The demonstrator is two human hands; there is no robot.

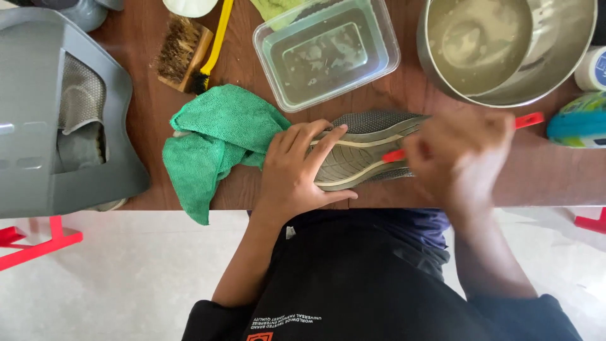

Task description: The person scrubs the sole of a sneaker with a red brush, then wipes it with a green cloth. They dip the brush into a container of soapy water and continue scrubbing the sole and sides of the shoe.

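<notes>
Left hand point(293, 170): fingers spread flat on the sole of the grey shoe point(363, 148), pinning it down; the grip is apart, pressing rather than closing round anything.
Right hand point(461, 155): blurred, its grip clamped on a red-handled brush point(529, 120); one red end shows past the knuckles on the right, the other touches the sole.
Shoe: lying on its side near the front edge of the brown surface point(549, 177), sole turned toward the person, toe end under the left hand's fingers.
Front edge: the surface ends just below the shoe; the left palm reaches that edge, and pale floor point(126, 271) lies beyond.
Left of shoe: a green cloth point(211, 142), crumpled, touching the left hand, one corner hanging over the front edge.
Behind shoe: a clear plastic tub point(325, 50) of cloudy water, just beside the shoe's upper; a steel bowl point(505, 47) of murky water to its right, near the right hand.
Far left: a grey plastic rack point(63, 107) overhanging the edge; a wooden bristle brush point(183, 53) and a yellow-handled brush point(214, 44) behind the cloth.
Open room: bare surface between cloth and rack, and a strip to the right of the right hand below a blue-green container point(581, 120).
</notes>
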